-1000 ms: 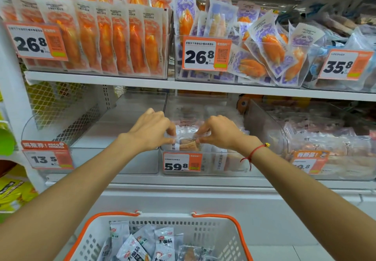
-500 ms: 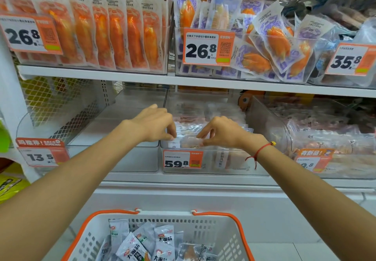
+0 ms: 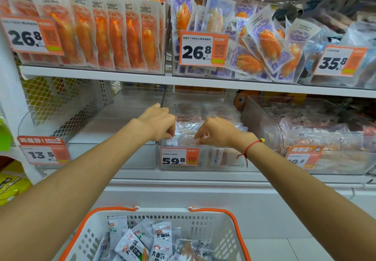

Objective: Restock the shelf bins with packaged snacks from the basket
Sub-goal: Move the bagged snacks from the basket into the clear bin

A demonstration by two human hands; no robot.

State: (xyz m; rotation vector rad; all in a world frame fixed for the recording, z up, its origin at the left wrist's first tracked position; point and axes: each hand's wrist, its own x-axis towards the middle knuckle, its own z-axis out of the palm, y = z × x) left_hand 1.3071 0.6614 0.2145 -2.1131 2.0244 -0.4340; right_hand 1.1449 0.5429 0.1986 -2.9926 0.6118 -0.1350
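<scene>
In the middle bin (image 3: 203,159), both hands (image 3: 157,122) (image 3: 216,131) pinch a clear snack packet (image 3: 186,138).

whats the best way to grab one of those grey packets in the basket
Take a grey packet by its upper sealed edge, coming from above through the open top of the basket. The packets stand tilted and overlapping with their top edges free, so a flat pinch there should probably lift one clear. Both the left hand and right hand are busy at the 59.8 bin.
</scene>
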